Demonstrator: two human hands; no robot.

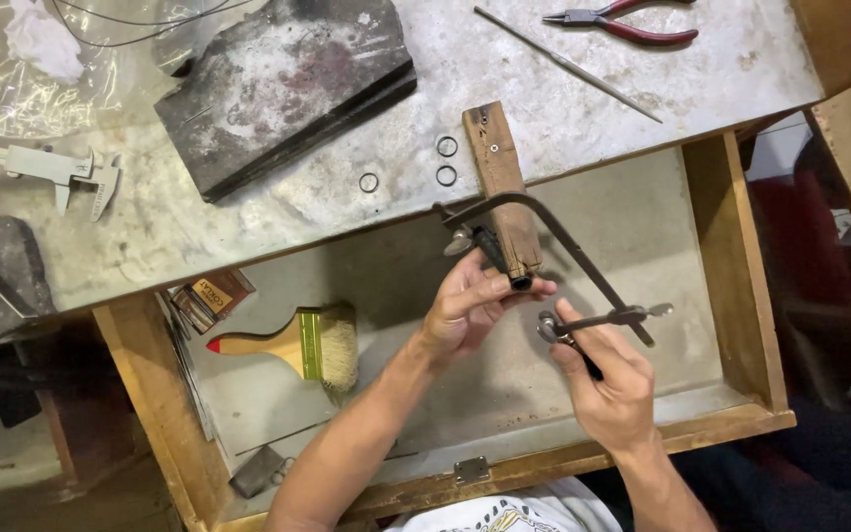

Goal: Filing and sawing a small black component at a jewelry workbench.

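Jeweller's saw frame (554, 258), a dark C-shaped bow of thin steel with a black handle and small clamp screws at each end, hangs over an open wooden drawer (731, 286), held between both hands. The right hand (608, 379) is closed around the lower clamp end, thumb and forefinger pinched at the wing screw there. The left hand (470, 305) curls its fingers loosely about the handle end, where it meets the tip of a narrow wooden bench pin (502, 187) that juts out from the bench edge. Whether a blade is strung in the frame is too fine to tell.

The frame looks light and stiff, springy only across its open side; any blade would be hair-thin and brittle, so the handle and the clamp blocks seem the sound places to grip it, not the gap.

Inside the drawer lie a wooden-handled flat brush with pale bristles (297, 345) and a small brown box (211, 298). Beyond, the worn grey metal benchtop (583, 108) carries three small dark wire rings (445, 163) beside the pin, a dark scorched slab (288, 79), a grey caliper (46, 167), a thin steel rod (568, 64) and red-handled pliers (627, 22).
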